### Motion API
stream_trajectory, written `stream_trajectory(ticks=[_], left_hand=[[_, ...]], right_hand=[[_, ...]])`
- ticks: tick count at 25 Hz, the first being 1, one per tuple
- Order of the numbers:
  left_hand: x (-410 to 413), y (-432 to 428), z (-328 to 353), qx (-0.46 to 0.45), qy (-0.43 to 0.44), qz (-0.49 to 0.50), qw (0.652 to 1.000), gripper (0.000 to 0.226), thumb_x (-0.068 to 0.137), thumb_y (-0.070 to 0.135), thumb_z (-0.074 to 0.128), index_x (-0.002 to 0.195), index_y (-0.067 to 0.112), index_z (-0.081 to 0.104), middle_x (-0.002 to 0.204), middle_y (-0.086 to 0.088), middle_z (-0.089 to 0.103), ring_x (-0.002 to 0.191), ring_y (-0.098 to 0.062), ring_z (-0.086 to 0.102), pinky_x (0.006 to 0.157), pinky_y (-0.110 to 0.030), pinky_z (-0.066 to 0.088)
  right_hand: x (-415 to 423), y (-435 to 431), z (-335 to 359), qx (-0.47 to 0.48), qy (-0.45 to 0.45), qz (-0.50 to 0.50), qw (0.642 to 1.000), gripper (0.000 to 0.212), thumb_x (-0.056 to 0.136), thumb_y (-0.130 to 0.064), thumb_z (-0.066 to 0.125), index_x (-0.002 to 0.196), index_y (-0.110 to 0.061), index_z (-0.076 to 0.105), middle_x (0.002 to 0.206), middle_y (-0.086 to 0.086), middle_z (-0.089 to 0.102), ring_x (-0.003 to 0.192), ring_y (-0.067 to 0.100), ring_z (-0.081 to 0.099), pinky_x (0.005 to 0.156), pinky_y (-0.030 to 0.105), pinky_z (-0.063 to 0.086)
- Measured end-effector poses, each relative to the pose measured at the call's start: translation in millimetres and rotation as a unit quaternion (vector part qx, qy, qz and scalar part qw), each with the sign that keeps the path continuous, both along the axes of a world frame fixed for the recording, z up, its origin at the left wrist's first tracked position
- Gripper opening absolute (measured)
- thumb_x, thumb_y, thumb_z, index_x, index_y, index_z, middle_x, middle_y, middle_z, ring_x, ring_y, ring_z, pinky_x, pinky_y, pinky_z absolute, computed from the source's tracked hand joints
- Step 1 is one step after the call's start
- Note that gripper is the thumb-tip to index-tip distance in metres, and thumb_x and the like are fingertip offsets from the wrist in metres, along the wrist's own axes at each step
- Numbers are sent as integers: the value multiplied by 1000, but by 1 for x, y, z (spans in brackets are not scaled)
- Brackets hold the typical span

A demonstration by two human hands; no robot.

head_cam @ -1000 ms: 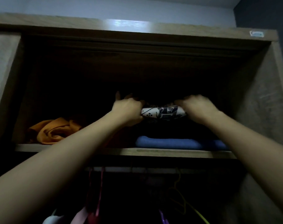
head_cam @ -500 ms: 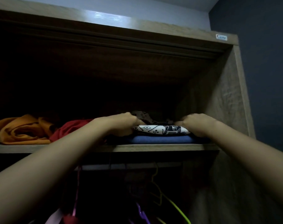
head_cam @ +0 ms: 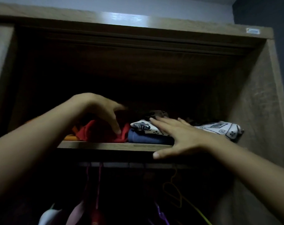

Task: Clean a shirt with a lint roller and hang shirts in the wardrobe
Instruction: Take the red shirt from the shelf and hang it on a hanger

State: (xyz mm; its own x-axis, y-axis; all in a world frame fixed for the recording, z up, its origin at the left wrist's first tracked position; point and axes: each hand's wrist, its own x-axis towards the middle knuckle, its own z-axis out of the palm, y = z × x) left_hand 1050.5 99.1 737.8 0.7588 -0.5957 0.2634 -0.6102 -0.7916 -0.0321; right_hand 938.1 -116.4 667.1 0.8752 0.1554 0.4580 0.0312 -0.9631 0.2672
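Centre-right of the frame, on the wardrobe shelf (head_cam: 108, 145): folded white shirt (head_cam: 219, 129) with black print, lying flat atop a folded blue garment (head_cam: 147, 138); my right hand (head_cam: 185, 137) open, fingers spread, palm down over the shirt; my left hand (head_cam: 99, 109) open, fingers drooping toward a crumpled red cloth (head_cam: 95, 132); coloured hangers (head_cam: 172, 190) lower centre, dim.

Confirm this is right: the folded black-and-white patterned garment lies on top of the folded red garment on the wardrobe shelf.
Not quite. In the head view the folded black-and-white patterned garment lies on top of the folded blue garment, not the red one; the crumpled red garment sits beside that stack, on the wooden wardrobe shelf.
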Motion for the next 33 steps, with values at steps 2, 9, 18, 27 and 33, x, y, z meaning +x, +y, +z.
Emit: stream_trajectory(ticks=[2, 9, 18, 27, 33], left_hand=[[11, 5, -11, 36, 12, 63, 997, 107, 68, 51, 75, 147, 38, 6, 157, 1, 18, 139, -25, 29, 108, -37, 35], [37, 8, -28, 40, -226, 19, 973, 64, 76, 38, 69, 133, 24, 43, 129, -9, 55, 113, -27, 55, 88, -35, 48], [16, 12, -23, -16, -48, 12, 999, 53, 77, 44, 63, 127, 28, 53, 104, 2, 59, 94, -16, 57, 83, -30, 48], [20, 16, -28, 28, -75, 34, 996, 97, 68, 65, 66, 146, 27, 23, 145, -3, 41, 129, -23, 43, 104, -36, 36], [32, 14, -27, 35, -57, -27, 997, 100, 71, 60, 68, 144, 48, 1, 153, -2, 29, 135, -26, 34, 108, -38, 29]], right_hand=[[16, 10, -10, -30, -9, -9, 999, 108, 60, -85, 46, 142, -45, -11, 159, -7, 1, 145, 17, 4, 115, 53, 1], [23, 7, -15, -27, -16, 5, 999, 93, 62, -90, 31, 140, -51, 0, 151, -14, 28, 135, 16, 32, 108, 48, 24], [42, 20, 25, -87, -14, 14, 996, 54, 85, -47, 57, 131, -30, 36, 117, 7, 58, 103, 24, 56, 80, 31, 42], [25, 16, 25, -148, -38, 51, 987, 52, 91, -39, 46, 140, -28, 31, 122, 3, 55, 111, 21, 54, 92, 36, 44], [25, 10, -6, -36, 3, 17, 999, 84, 66, -85, 37, 136, -52, 5, 154, -14, 20, 136, 14, 27, 107, 60, 21]])
